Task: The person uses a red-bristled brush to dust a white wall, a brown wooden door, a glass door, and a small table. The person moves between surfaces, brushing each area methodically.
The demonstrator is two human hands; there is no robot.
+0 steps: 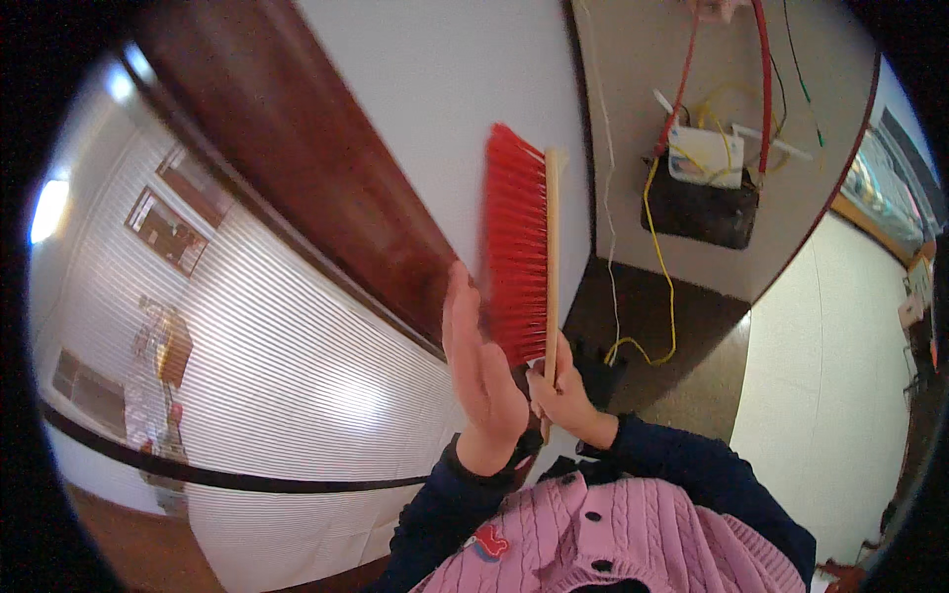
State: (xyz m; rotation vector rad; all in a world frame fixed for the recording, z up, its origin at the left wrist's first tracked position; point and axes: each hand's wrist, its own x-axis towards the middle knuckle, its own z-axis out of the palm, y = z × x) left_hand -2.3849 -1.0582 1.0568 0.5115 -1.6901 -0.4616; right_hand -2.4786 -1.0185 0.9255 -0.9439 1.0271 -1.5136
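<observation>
A long hand brush with dense red bristles (515, 244) and a pale wooden back (552, 252) stands nearly upright in front of me, its bristles facing left. My right hand (567, 393) is closed around the handle at its lower end. To the left of the bristles, my left hand (482, 370) is held up flat with the fingers extended, gripping nothing. Its fingertips overlap the dark reddish-brown wooden frame (334, 156); whether they touch it or the bristles, I cannot tell.
Behind the brush is a white wall panel (430, 81). At upper right a white router (704, 156) sits with a black box (700, 211) among red hoses and cables. A yellow cable (672, 296) hangs to the dark floor. Left is a ribbed translucent panel (311, 385).
</observation>
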